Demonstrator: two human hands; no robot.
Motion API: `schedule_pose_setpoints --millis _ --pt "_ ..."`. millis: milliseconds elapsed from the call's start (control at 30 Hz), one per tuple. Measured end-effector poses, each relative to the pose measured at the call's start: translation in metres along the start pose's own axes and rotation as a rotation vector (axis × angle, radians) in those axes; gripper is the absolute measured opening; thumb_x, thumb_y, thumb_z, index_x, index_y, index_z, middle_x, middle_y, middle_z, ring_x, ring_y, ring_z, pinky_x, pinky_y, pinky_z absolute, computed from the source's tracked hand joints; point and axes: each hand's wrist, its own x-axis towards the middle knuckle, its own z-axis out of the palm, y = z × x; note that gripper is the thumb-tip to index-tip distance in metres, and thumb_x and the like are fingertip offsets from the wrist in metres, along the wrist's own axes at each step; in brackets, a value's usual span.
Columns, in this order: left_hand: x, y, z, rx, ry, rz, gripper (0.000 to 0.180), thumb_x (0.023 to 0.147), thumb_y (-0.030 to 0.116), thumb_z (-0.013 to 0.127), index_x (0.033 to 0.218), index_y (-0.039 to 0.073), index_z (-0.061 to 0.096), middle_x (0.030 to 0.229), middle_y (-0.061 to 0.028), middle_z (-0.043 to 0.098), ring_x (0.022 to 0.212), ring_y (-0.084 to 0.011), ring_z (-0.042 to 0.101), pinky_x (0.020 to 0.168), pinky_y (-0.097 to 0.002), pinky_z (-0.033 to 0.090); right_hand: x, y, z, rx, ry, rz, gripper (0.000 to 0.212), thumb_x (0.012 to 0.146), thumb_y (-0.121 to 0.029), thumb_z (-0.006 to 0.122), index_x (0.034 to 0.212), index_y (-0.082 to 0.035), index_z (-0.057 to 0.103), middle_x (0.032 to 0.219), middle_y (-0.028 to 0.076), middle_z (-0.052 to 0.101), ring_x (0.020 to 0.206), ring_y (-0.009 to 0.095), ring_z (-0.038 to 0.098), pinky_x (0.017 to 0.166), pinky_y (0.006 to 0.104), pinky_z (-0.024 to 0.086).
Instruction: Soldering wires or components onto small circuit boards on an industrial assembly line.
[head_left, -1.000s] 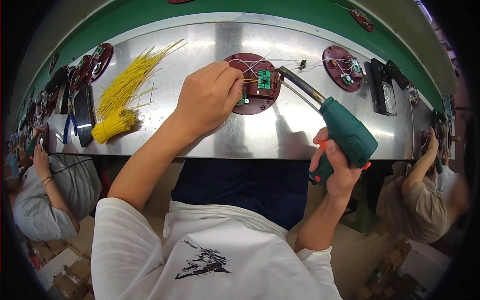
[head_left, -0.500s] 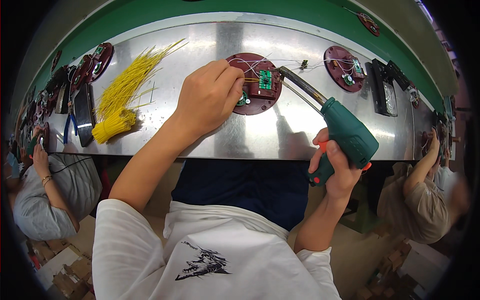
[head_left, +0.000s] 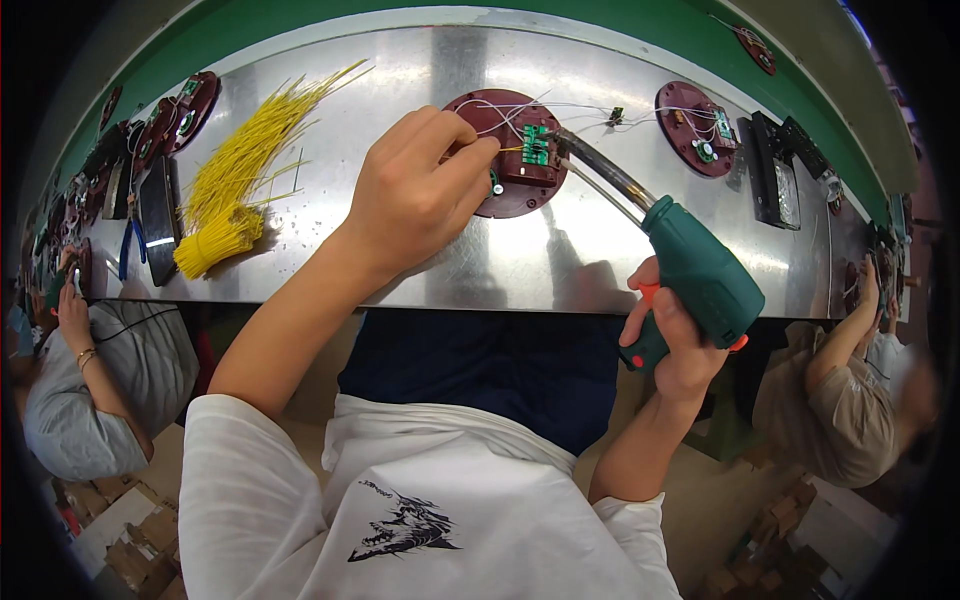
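Observation:
My left hand (head_left: pixel 415 190) is closed in a pinch on a thin yellow wire (head_left: pixel 511 149) that runs to a small green circuit board (head_left: pixel 536 146). The board is mounted on a round maroon base (head_left: pixel 519 204) lying on the bench, and my hand covers the base's left side. Wrapped in my right hand (head_left: pixel 682 345) is a dark green soldering gun (head_left: pixel 705 265) with an orange trigger. Its tip reaches the board's right edge; whether it touches is too small to tell. White wires (head_left: pixel 580 104) lead from this base toward a second maroon base (head_left: pixel 683 152).
A tied bundle of yellow wires (head_left: pixel 245 150) lies on the metal bench (head_left: pixel 350 85) at left, beside a black panel (head_left: pixel 160 225) and blue-handled pliers (head_left: pixel 127 245). Black housings (head_left: pixel 770 175) stand at right. Co-workers sit on both sides, one in a grey shirt (head_left: pixel 95 390).
The view has shifted slightly. My left hand has turned a little, its fingers slightly farther right. The soldering gun stays at the board's right edge.

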Motion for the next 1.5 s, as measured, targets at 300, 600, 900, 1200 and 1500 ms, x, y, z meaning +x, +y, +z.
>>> schedule_pose_setpoints --millis 300,600,900,1200,1500 --pt "-0.002 -0.004 0.003 -0.016 -0.011 -0.016 0.017 0.072 -0.001 0.072 0.088 -0.001 0.069 0.08 -0.0088 0.058 0.073 -0.0241 0.058 0.064 -0.0338 0.051 0.003 -0.003 0.003 -0.029 -0.024 0.024 0.04 0.088 -0.007 0.059 0.124 0.008 0.057 0.088 0.017 0.065 0.047 0.018 0.057 0.045 0.0262 0.044" --pt "-0.002 -0.004 0.002 -0.026 -0.031 -0.038 0.015 0.073 0.0 0.072 0.087 0.0 0.068 0.081 -0.008 0.059 0.073 -0.0244 0.059 0.066 -0.0347 0.051 0.001 -0.007 0.006 -0.107 -0.008 0.081 0.04 0.087 -0.007 0.059 0.124 0.007 0.057 0.085 0.016 0.065 0.047 0.017 0.057 0.045 0.0258 0.043" --pt "-0.002 -0.003 0.002 -0.032 -0.027 -0.038 0.014 0.073 0.001 0.072 0.086 0.0 0.068 0.081 -0.0081 0.058 0.074 -0.0245 0.059 0.067 -0.0352 0.051 -0.001 0.0 0.0 -0.051 -0.037 0.057 0.04 0.087 -0.008 0.058 0.124 0.008 0.057 0.084 0.015 0.064 0.047 0.016 0.056 0.044 0.0254 0.042" --pt "-0.005 -0.005 0.0 -0.021 -0.041 -0.046 0.014 0.073 0.0 0.072 0.086 0.001 0.068 0.081 -0.0084 0.058 0.074 -0.0246 0.058 0.067 -0.0352 0.051 0.004 -0.002 0.002 0.019 0.089 0.002 0.04 0.091 -0.012 0.056 0.124 0.012 0.053 0.089 0.02 0.063 0.046 0.018 0.057 0.041 0.0258 0.045" --pt "0.008 -0.002 0.003 -0.051 -0.058 -0.046 0.015 0.072 -0.001 0.071 0.086 0.001 0.068 0.081 -0.0096 0.058 0.072 -0.0259 0.057 0.064 -0.0362 0.049 0.004 0.009 -0.019 0.105 0.313 -0.142 0.038 0.098 -0.029 0.05 0.114 0.006 0.054 0.094 0.021 0.063 0.051 0.019 0.059 0.046 0.0318 0.049"
